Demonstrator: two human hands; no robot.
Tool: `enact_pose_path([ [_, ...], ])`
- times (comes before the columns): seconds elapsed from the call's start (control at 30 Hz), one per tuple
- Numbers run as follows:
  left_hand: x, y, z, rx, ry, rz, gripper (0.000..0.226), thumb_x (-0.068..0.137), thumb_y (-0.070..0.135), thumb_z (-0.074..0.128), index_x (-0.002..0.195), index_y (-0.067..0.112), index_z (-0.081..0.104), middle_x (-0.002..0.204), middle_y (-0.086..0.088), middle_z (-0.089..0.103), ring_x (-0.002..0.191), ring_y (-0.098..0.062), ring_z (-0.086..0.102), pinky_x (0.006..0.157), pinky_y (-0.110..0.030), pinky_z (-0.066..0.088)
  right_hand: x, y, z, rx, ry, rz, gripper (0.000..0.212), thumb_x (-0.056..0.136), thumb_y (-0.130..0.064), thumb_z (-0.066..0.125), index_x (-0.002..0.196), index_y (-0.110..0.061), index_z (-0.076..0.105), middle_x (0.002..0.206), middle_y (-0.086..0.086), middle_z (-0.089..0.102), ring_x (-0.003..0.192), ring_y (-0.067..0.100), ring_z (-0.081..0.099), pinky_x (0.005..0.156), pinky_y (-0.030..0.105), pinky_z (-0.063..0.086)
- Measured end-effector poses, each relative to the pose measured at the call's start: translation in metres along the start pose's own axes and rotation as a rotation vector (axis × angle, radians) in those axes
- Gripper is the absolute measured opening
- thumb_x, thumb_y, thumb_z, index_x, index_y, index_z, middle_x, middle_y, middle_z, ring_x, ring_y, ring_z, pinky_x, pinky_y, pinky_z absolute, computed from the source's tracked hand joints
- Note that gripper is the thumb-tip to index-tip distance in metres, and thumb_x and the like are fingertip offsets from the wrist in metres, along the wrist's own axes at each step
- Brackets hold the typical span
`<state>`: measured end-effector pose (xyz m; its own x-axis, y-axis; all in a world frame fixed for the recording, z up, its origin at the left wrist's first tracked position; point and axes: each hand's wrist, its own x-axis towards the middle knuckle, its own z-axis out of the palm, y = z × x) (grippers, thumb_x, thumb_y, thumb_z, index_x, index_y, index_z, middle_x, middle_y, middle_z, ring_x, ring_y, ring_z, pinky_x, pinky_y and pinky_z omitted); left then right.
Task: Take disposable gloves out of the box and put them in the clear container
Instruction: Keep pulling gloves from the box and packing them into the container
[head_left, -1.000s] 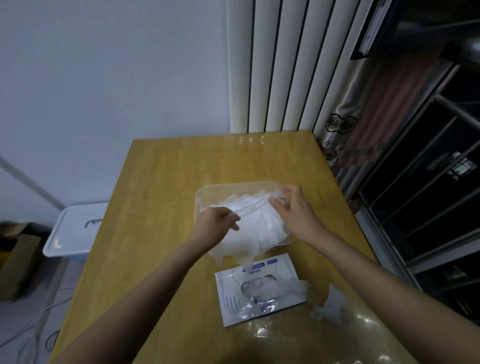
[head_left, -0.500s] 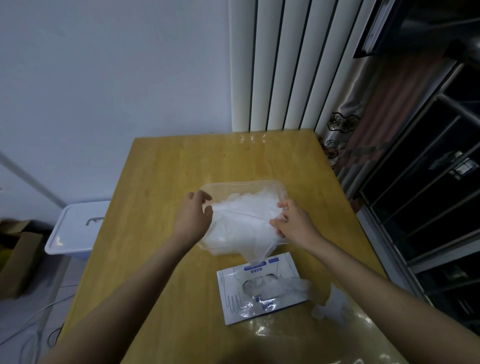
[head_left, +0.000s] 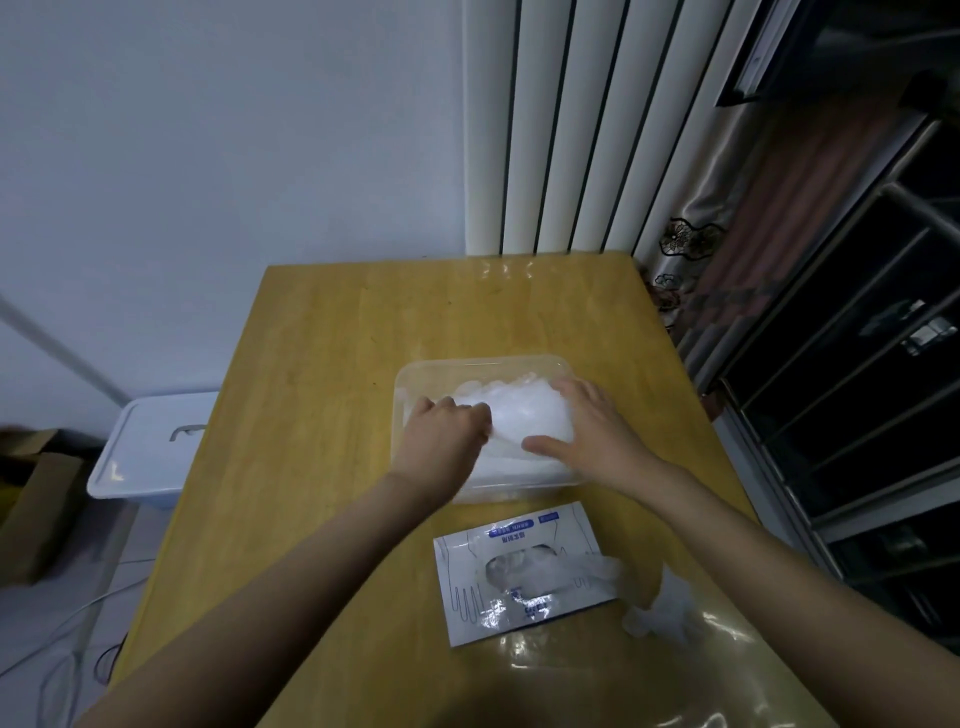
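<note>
gloves (head_left: 524, 415) in the container (head_left: 483, 364) hide left hand (head_left: 441, 441) fingertips.

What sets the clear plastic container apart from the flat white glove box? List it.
The clear plastic container is transparent and deep; the flat white glove box is opaque and low. The container holds white gloves under left hand and right hand; the box lies untouched. Both sit on the yellow wooden table.

The left hand (head_left: 441, 441) hides its fingertips in the gloves (head_left: 524, 415) inside the clear container (head_left: 478, 361), the writing on the box (head_left: 467, 566) in front of the container is too small to read, and both arms run off the bottom edge.
</note>
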<state>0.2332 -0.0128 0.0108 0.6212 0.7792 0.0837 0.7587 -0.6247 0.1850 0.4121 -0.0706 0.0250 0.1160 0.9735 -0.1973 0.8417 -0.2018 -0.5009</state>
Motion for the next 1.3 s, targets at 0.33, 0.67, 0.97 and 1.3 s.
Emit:
enact_pose_path([
  [0.33,0.055,-0.009,-0.061,-0.108,0.050,-0.018,0.017,0.094,0.019,0.050,0.104,0.019,0.064,0.101,-0.004,0.069,0.093,-0.025,0.061,0.079,-0.032,0.044,0.040,-0.036,-0.032,0.079,0.160,-0.228,0.015,0.089,-0.006,0.058,0.101,-0.010,0.067,0.092,0.003,0.067,0.084,0.016,0.061,0.080,0.037,0.052],
  [0.67,0.040,-0.035,-0.024,0.020,0.343,0.187,0.021,0.065,0.000,0.074,0.071,0.015,0.061,0.073,0.000,0.063,0.072,-0.025,0.057,0.067,-0.028,0.031,0.036,-0.020,0.004,-0.300,0.451,-0.504,0.041,0.070,0.016,0.055,0.103,-0.005,0.066,0.094,0.010,0.060,0.089,0.028,0.056,0.071,0.034,0.047],
  [0.97,0.030,-0.060,0.056,0.404,-0.327,0.164,0.018,0.093,0.006,0.049,0.101,0.015,0.062,0.105,-0.001,0.065,0.104,-0.021,0.047,0.085,-0.031,0.032,0.061,-0.005,0.071,-0.116,-0.382,-0.127,0.041,0.101,-0.030,0.040,0.139,-0.017,0.045,0.142,0.002,0.042,0.128,0.021,0.043,0.103,0.034,0.036],
  [1.3,0.041,-0.043,0.070,0.190,-0.260,-0.044,0.032,0.095,0.007,0.041,0.127,0.008,0.045,0.125,-0.009,0.047,0.107,-0.022,0.049,0.073,-0.027,0.038,0.094,-0.007,0.084,-0.422,-0.283,-0.345,0.060,0.089,-0.014,0.061,0.144,-0.018,0.035,0.148,0.003,0.036,0.135,0.022,0.030,0.109,0.033,0.026],
])
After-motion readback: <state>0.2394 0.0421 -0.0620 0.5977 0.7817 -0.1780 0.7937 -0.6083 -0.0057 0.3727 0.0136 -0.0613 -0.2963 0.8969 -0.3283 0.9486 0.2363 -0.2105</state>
